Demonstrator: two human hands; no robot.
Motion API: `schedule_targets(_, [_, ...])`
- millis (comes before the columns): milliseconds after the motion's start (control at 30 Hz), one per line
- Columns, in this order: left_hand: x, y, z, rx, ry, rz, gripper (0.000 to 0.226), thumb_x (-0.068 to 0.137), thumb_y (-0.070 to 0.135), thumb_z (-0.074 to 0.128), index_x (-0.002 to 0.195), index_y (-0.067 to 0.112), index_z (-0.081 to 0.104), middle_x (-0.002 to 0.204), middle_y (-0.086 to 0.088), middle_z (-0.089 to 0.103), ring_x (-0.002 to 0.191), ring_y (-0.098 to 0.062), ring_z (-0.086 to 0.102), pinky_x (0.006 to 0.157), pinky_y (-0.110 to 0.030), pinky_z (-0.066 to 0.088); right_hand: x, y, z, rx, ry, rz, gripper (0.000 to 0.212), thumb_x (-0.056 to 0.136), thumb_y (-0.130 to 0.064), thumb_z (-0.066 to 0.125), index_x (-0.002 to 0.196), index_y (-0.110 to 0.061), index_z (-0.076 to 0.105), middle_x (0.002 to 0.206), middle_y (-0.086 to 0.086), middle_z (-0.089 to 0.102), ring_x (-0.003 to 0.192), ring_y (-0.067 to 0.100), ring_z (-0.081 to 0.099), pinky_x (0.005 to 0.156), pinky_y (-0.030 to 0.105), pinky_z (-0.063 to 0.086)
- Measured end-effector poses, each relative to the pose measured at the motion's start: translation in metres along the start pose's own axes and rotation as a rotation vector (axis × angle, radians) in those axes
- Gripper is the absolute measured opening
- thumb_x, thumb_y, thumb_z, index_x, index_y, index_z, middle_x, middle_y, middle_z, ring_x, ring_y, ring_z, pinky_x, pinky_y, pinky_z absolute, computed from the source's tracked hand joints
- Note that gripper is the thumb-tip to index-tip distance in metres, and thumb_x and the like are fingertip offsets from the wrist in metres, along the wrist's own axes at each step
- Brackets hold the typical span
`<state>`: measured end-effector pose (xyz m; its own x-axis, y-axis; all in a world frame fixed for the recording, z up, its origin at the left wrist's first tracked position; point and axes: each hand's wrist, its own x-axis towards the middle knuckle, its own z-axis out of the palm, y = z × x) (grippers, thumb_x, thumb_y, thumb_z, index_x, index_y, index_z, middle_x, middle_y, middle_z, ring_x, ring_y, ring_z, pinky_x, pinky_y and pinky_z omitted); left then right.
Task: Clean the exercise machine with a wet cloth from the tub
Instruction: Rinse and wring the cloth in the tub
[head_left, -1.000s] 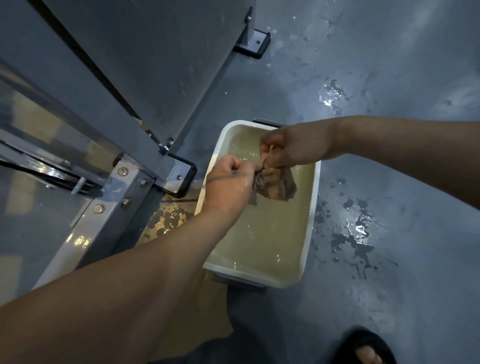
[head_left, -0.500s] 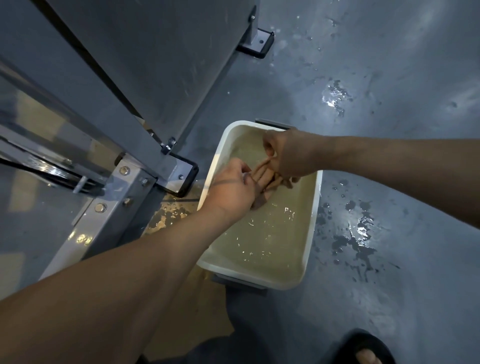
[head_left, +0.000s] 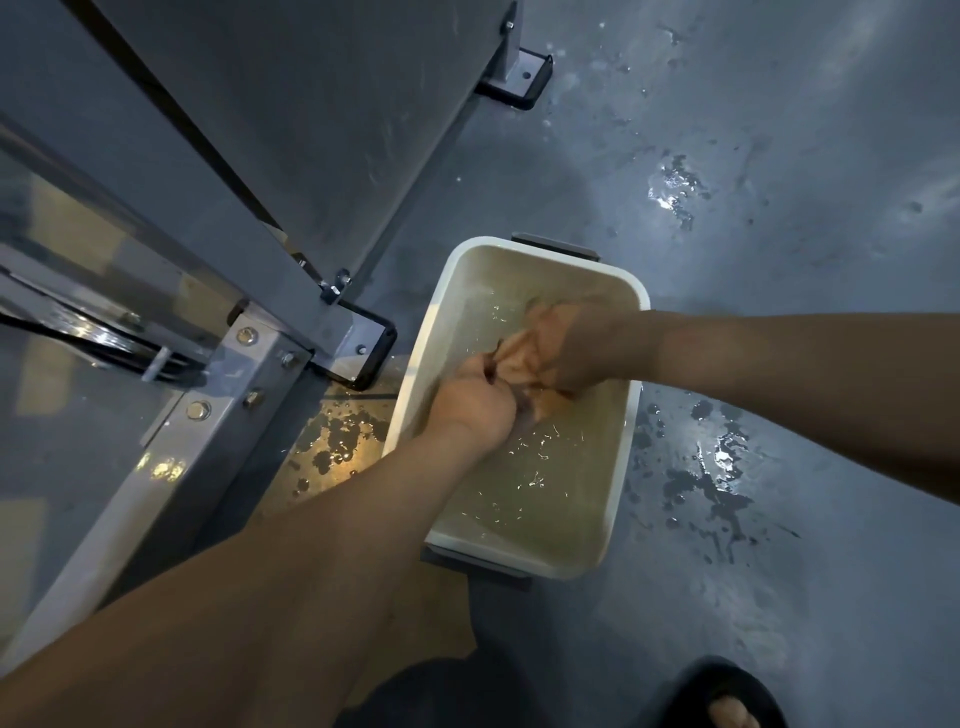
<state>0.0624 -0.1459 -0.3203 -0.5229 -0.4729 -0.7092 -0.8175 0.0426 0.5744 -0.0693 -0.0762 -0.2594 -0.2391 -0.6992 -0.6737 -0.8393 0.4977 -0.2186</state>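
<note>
Head view: left hand (head_left: 470, 408) and right hand (head_left: 569, 348) both gripping brown cloth (head_left: 522, 359), dunked in murky water of white tub (head_left: 626, 447), right of exercise machine (head_left: 311, 145). Cloth soaking; wringing, wiping machine not yet done.

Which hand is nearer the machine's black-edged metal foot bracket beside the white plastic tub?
Left. The left hand is inside the white plastic tub, on the side by the black-edged metal foot bracket; the right hand grips the brown wet cloth farther across.
</note>
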Motion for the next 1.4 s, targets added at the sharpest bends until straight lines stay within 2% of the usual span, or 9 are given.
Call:
schedule_targets(100, [0.008,-0.007,0.008,-0.320,-0.016,-0.184,0.016,0.087,0.037,0.049,0.102,0.036,0.054,0.085,-0.007,0.075,0.073,-0.028,0.074,0.067,-0.047,0.063,-0.002,-0.015,0.017,0.168,-0.120,0.053,0.024,0.107,-0.020,0.046,0.122,-0.014,0.063,0.119,0.001,0.062,0.116,0.026,0.055,0.094,0.026,0.038])
schedule_targets(133, [-0.005,0.000,0.003,-0.396,-0.027,-0.201,0.010,0.092,0.027,0.046,0.098,0.029,0.054,0.067,-0.005,0.069,0.054,-0.022,0.066,0.052,-0.035,0.057,0.004,-0.018,0.026,0.339,-0.189,0.123,0.017,0.104,-0.018,0.051,0.116,-0.016,0.063,0.117,0.003,0.063,0.109,0.026,0.059,0.090,0.008,-0.017])
schedule_targets(167, [-0.011,0.004,0.000,-0.476,-0.024,-0.227,0.016,0.096,0.017,0.041,0.094,0.024,0.055,0.054,-0.004,0.058,0.040,-0.018,0.053,0.043,-0.024,0.045,0.004,-0.019,0.029,0.397,-0.216,0.114,0.012,0.100,-0.014,0.057,0.111,-0.016,0.062,0.112,0.007,0.064,0.097,0.024,0.062,0.037,0.016,0.029])
schedule_targets(233, [-0.008,-0.002,-0.001,-0.561,0.006,-0.259,0.026,0.098,0.007,0.034,0.099,0.020,0.057,0.048,-0.003,0.045,0.032,-0.015,0.036,0.037,-0.015,0.028,0.007,-0.023,0.039,0.335,-0.192,0.038,0.011,0.101,-0.010,0.055,0.110,-0.014,0.060,0.100,0.010,0.065,0.080,0.023,0.063,0.054,0.029,0.053])
schedule_targets(400, [-0.009,0.004,-0.001,-0.643,0.071,-0.294,0.021,0.104,0.019,0.041,0.084,0.019,0.048,0.047,-0.001,0.038,0.030,-0.013,0.026,0.036,-0.012,0.017,-0.003,-0.036,0.048,0.557,0.062,0.052,0.017,0.107,-0.018,0.042,0.099,-0.012,0.055,0.071,0.001,0.050,0.057,0.014,0.045,0.042,0.018,0.037])
schedule_targets(567, [-0.020,0.025,-0.002,-0.657,-0.053,-0.291,0.040,0.106,0.019,0.042,0.066,0.019,0.043,0.035,0.004,0.034,0.027,-0.009,0.025,0.038,-0.012,0.019,-0.010,-0.037,0.054,0.646,0.373,0.098,0.055,0.106,-0.044,0.037,0.073,-0.012,0.067,0.078,0.001,0.067,0.076,0.016,0.061,0.063,0.016,0.042])
schedule_targets(733, [-0.021,0.026,-0.002,-0.723,-0.126,-0.300,0.039,0.102,0.005,0.031,0.075,0.020,0.057,0.042,0.003,0.029,0.033,-0.010,0.020,0.039,-0.013,0.013,-0.003,-0.030,0.037,0.405,0.172,0.079,0.033,0.107,-0.020,0.039,0.106,-0.005,0.069,0.104,0.015,0.067,0.101,0.033,0.064,0.076,0.030,0.045])
schedule_targets(1033, [0.010,0.004,-0.011,0.041,-0.073,-0.072,0.028,0.103,0.025,0.045,0.091,0.009,0.065,0.088,-0.016,0.073,0.077,-0.032,0.071,0.063,-0.030,0.053,-0.008,-0.003,0.029,-0.120,-0.069,0.018,0.031,0.107,-0.013,0.039,0.132,-0.013,0.058,0.133,0.008,0.058,0.126,0.032,0.055,0.090,0.042,0.048])
schedule_targets(1400, [0.018,0.061,0.031,0.659,-0.187,0.390,0.022,0.101,0.026,0.051,0.083,0.016,0.056,0.089,-0.006,0.069,0.080,-0.026,0.062,0.066,-0.029,0.045,-0.054,0.026,0.069,0.056,-0.128,0.195,0.037,0.110,-0.018,0.030,0.138,-0.007,0.051,0.139,0.019,0.059,0.125,0.035,0.058,0.091,0.035,0.043])
